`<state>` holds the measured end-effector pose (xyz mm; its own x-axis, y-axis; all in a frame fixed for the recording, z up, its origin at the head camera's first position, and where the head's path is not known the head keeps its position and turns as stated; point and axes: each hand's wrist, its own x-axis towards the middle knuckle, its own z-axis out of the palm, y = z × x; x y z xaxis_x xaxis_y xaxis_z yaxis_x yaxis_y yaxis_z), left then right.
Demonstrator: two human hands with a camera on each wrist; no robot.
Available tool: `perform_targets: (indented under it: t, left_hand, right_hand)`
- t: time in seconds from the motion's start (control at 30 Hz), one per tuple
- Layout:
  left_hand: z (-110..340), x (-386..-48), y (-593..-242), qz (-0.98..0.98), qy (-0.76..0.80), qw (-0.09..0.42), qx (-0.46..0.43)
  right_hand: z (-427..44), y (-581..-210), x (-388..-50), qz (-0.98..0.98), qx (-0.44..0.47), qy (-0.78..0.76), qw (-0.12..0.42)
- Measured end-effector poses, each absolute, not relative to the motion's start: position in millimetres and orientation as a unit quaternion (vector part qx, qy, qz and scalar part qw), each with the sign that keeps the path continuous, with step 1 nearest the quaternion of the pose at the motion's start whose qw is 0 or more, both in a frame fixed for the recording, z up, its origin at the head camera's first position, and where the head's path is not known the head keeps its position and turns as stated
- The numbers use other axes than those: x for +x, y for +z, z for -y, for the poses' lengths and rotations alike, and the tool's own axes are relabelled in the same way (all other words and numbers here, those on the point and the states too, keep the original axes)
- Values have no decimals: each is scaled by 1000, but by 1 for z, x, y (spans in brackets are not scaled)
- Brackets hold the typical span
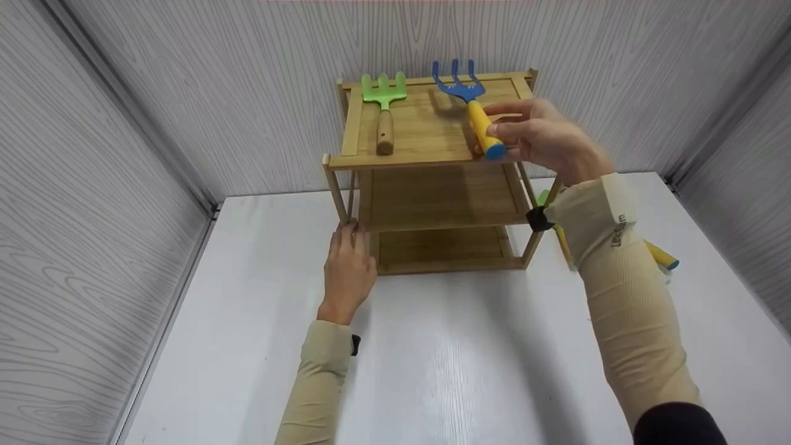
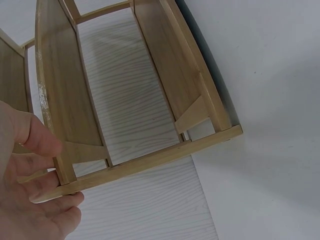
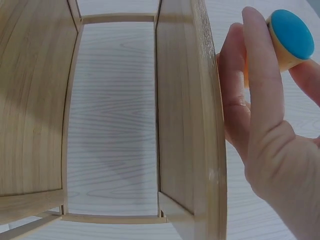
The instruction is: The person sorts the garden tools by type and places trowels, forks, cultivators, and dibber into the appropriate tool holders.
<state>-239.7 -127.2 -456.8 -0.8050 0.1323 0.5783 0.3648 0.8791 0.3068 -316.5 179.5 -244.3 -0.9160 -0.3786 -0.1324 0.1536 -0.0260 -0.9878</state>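
Observation:
My right hand [image 1: 547, 136] pinches the yellow handle of a blue three-pronged hand rake [image 1: 481, 123] at the top tier of a wooden shelf rack [image 1: 432, 162]. Its prongs point at the back wall. In the right wrist view, the handle's blue end cap [image 3: 292, 34] shows beside the fingers, level with the top tier's front edge. My left hand [image 1: 350, 272] grips the rack's left front post at the middle tier, thumb on one side and fingers on the other in the left wrist view. A green garden fork [image 1: 384, 117] with a wooden handle lies on the top tier's left side.
Beyond my right forearm, yellow-handled tools lie on the white table [image 1: 432, 346], one yellow handle [image 1: 661, 254] showing at right; the sleeve partly hides them. Grey wood-grain walls [image 1: 278, 123] enclose the table at the back and sides. The rack stands near the back wall.

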Motion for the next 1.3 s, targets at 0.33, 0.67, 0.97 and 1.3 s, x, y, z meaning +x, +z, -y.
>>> perform_targets:
  t: [0.33,0.67,0.97,1.3]
  left_hand:
    - [127,-239,-456,926,-200,287,-139]
    - [128,-240,-456,926,-199,289,-139]
    - [129,-235,-460,926,-191,294,-138]
    - [128,-239,-458,924,-190,302,-140]
  right_hand:
    - [-162,-243,-325,-677,-73,-706,195]
    - [-150,-245,-331,-706,-68,-679,189]
    - [-140,-249,-335,-702,-58,-681,202]
    - [-137,-245,-337,-707,-73,-676,196]
